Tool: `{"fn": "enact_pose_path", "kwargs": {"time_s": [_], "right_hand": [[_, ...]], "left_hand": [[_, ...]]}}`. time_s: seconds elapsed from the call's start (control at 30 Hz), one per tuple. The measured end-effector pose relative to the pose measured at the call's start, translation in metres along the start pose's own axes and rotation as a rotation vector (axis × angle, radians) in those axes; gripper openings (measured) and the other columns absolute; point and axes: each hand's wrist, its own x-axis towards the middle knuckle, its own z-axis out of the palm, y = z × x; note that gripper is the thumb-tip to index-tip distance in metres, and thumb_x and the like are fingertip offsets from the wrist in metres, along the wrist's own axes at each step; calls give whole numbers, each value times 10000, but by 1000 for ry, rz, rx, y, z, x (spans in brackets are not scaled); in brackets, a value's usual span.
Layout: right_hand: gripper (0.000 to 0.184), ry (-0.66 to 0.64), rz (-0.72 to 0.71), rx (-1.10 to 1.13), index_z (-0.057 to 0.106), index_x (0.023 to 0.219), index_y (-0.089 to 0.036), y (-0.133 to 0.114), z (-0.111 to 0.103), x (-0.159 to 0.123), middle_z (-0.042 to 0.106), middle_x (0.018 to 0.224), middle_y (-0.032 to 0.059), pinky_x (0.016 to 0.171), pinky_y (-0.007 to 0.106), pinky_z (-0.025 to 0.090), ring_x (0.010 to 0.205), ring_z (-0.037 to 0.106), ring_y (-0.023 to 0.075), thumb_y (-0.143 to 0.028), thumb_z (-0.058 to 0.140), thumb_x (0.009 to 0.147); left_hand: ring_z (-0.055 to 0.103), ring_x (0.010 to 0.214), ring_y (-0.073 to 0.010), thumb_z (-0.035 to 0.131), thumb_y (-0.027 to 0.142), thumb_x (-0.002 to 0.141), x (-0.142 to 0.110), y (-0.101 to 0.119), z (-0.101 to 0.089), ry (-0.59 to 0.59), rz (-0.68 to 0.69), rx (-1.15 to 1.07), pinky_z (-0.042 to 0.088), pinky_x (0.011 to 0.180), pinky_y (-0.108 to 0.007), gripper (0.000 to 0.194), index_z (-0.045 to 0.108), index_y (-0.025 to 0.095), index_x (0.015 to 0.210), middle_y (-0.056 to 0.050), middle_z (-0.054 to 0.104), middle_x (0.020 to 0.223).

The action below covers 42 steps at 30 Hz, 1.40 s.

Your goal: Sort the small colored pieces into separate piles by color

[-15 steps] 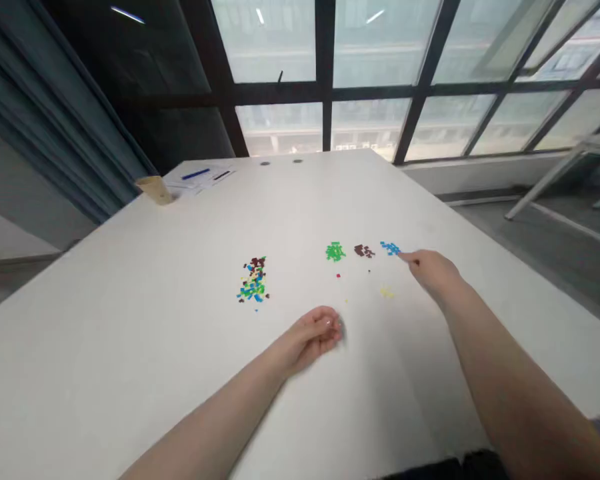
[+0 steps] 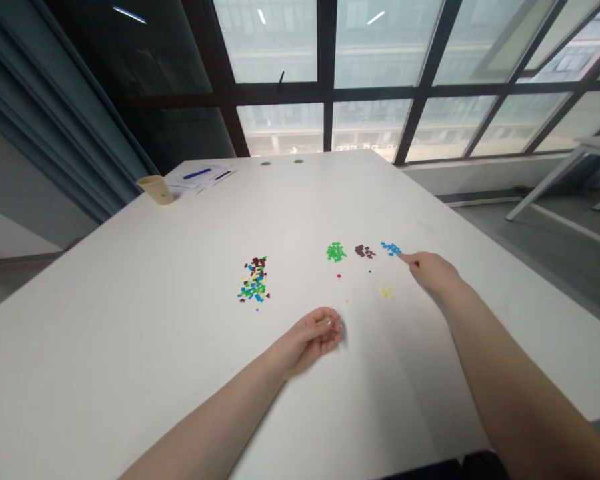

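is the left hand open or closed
Loosely closed: the left hand has its fingers curled in toward the palm. Whether anything is inside it cannot be seen.

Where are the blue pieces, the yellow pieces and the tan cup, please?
Blue pieces [image 2: 391, 249]: head view, middle of the small pile.
Yellow pieces [image 2: 387, 293]: head view, middle of the small pile.
Tan cup [image 2: 156, 189]: head view, on its outer side wall.

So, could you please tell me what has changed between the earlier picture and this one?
Only the view has shifted, turning slightly so the window frames sit more level. The right hand still points at the blue pieces, and the left hand stays curled above the table. Nothing was visibly taken or let go, and the coloured pieces stayed as they were.
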Motion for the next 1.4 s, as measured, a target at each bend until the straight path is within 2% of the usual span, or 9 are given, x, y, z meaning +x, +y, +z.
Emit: {"fn": "enact_pose_path", "kwargs": {"time_s": [0.4,0.53,0.63,0.77,0.83,0.97,1.03,1.2,1.4], "right_hand": [[460,-13,-5,37,529,1195,-317,1,0,-3,593,1150,57,708,291,418,955,572,231,-177,389,780],[449,18,7,53,561,1173,-276,-1,-6,-6,636,1053,72,647,268,406,858,587,213,-180,401,765],[378,121,-13,123,618,1097,-226,-7,-16,-11,658,889,74,592,262,382,717,572,190,-252,419,778],[284,287,-231,300,629,691,-182,-37,-31,-28,550,600,21,547,246,331,555,469,138,-357,431,795],[357,241,-412,364,483,528,-183,-61,-34,-41,442,515,-8,526,238,299,509,405,116,-364,394,823],[359,47,-705,418,359,521,-181,-105,-27,-65,393,525,-27,535,227,276,511,367,96,-333,384,846],[337,-9,-762,424,365,542,-178,-116,-21,-72,410,547,-27,543,224,274,528,373,93,-321,399,845],[327,-25,-764,424,367,548,-177,-117,-15,-72,411,561,-25,551,230,279,540,379,93,-302,409,847],[329,-7,-750,409,376,545,-175,-116,-17,-71,409,561,-28,544,231,275,536,374,91,-299,416,847]], "left_hand": [[561,691,-74,636,221,727,0,-1,2,9,-3,20,409,670,-195,168,559,134,847,-28,586,791],[555,664,-74,660,251,694,0,5,5,77,54,90,399,617,-182,200,556,140,824,-20,578,770],[525,613,-72,635,287,697,-4,32,-4,277,260,339,367,549,-177,187,548,152,791,-8,572,732],[494,609,-108,540,361,721,-28,86,-36,738,591,944,359,554,-215,203,553,167,777,-5,566,695],[498,634,-132,515,366,715,-44,106,-50,893,542,1281,368,590,-240,206,572,173,761,-11,580,707],[517,633,-151,531,324,657,-60,111,-62,659,148,1598,380,599,-250,163,601,185,703,-4,596,673],[523,629,-155,550,309,630,-58,104,-61,591,50,1650,376,580,-245,163,618,189,718,-6,596,662],[544,653,-176,549,262,634,-50,94,-61,726,24,1778,360,572,-252,132,627,191,714,-34,621,699],[562,669,-175,465,149,667,-46,90,-55,688,86,1809,382,614,-250,168,623,178,718,-44,635,709]]}}
